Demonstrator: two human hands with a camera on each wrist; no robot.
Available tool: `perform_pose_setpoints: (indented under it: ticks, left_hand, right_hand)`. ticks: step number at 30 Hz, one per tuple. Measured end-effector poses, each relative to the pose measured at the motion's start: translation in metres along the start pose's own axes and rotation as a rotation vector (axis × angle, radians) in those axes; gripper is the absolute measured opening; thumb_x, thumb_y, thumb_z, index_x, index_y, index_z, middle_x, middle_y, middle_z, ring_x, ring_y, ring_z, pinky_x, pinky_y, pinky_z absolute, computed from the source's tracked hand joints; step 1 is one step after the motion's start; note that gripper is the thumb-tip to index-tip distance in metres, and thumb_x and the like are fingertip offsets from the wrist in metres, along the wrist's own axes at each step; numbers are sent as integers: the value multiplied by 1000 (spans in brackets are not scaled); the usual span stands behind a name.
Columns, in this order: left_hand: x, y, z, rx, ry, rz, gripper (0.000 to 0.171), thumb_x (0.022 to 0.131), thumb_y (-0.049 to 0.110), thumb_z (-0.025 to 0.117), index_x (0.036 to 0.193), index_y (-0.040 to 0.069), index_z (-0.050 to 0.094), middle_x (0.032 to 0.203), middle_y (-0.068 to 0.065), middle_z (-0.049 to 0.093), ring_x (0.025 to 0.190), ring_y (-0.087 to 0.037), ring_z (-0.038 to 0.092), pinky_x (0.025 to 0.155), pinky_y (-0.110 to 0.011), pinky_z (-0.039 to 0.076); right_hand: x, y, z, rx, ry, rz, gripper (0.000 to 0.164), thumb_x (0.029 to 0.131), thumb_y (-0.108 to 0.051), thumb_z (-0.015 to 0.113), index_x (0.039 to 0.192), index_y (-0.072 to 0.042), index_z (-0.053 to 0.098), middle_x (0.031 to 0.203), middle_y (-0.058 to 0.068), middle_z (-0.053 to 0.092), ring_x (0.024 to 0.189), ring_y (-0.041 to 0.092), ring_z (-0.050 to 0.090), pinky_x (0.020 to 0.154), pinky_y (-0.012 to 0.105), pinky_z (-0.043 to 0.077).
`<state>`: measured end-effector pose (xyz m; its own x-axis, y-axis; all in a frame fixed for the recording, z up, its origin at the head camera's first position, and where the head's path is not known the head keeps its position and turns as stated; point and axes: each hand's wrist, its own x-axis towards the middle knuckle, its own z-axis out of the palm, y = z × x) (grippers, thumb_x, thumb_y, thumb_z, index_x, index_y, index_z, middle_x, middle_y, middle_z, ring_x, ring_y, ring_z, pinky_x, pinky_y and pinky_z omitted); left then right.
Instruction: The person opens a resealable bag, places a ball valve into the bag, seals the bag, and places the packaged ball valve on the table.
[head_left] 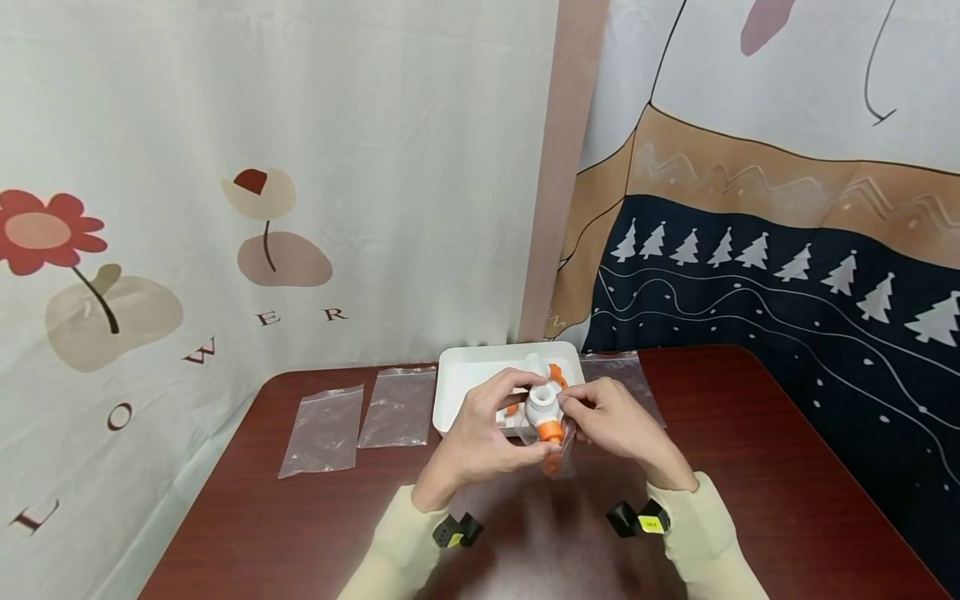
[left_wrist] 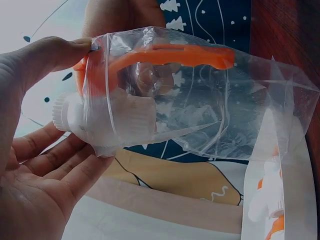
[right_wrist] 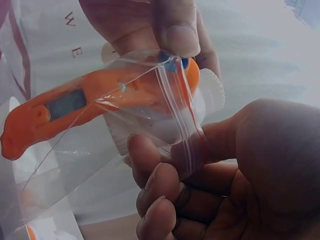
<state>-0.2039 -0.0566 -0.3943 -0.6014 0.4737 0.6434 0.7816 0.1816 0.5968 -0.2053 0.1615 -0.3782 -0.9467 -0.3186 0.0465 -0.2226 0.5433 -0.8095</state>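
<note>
A white plastic ball valve [head_left: 542,406] with a long orange handle [right_wrist: 107,92] sits mostly inside a clear zip bag [left_wrist: 200,107]. One ribbed white end [left_wrist: 61,112] sticks out past the bag's mouth. The left hand [head_left: 480,427] holds the valve, with its thumb at the handle's base and its fingers at the white body. On the other side, the right hand [head_left: 611,418] pinches the bag's zip edge [right_wrist: 187,135] between thumb and fingers. Plastic film lies over the handle, which points away from the wrists in both wrist views.
Behind the hands stands a white tray [head_left: 468,360] with more orange and white valves [head_left: 557,375]. Two flat clear zip bags [head_left: 324,429] [head_left: 399,407] lie to its left, and another bag [head_left: 633,383] lies at its right. A printed curtain [head_left: 420,167] hangs behind the dark red table [head_left: 750,433].
</note>
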Motion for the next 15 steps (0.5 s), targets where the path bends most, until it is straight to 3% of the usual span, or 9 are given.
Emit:
perform_pose_setpoints:
  ticks: [5,11,15]
  left_hand:
    - [0,0,-1,5,-4,-9,63,72,13,93,126,8,61,123,-5,67,110,-18,69,94,-29,60]
    - [0,-2,-2,-6,48,15,23,78,1,87,95,6,72,98,-5,74,94,-16,72,87,-27,61]
    - [0,-3,-2,30,42,27,19,77,-3,83,89,7,73,92,-2,74,90,-12,71,84,-24,60]
  right_hand:
    - [0,0,0,-15,3,-14,23,102,-14,55,92,-11,76,58,-2,52,54,12,47,46,23,36]
    - [0,0,0,-9,-12,-4,22,103,-16,57,98,-13,78,58,-2,52,56,13,48,46,23,38]
    - [0,0,0,-17,-18,-10,22,103,-17,57,98,-13,78,58,-2,51,57,14,48,46,24,38]
